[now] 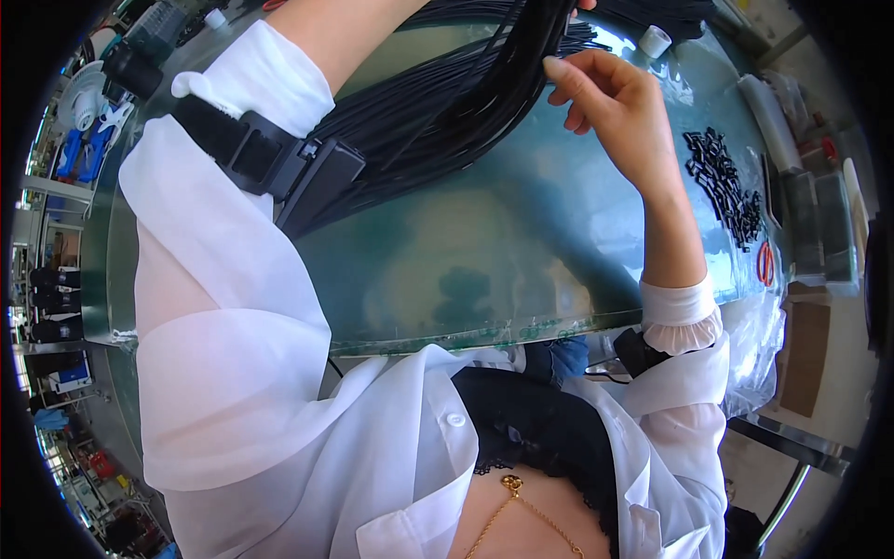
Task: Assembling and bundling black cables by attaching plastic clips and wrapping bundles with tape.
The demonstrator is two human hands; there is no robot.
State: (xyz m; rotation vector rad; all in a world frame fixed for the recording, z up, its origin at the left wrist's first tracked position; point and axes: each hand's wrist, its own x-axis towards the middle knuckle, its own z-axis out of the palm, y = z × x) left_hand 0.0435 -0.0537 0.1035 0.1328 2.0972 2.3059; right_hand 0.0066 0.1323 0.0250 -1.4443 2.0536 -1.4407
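Observation:
A thick bundle of thin black cables (475, 112) rises from the table toward the top edge, curving along its length. My left arm reaches up out of the picture. Only a few fingertips of my left hand (585, 6) show at the top edge, closed round the raised part of the bundle; the rest of that hand is cut off. Beside the bundle's right side is my right hand (610, 102), its fingers curled and its thumb tip against the edge of the cables. Whatever lies between thumb and fingers is too small to make out.
More black cables (643, 14) lie at the far side of the green table (419, 279). A white roll (655, 41) stands near them. To the right are a pile of small black pieces (726, 191), red-handled scissors (765, 265) and clear plastic sheeting (754, 349).

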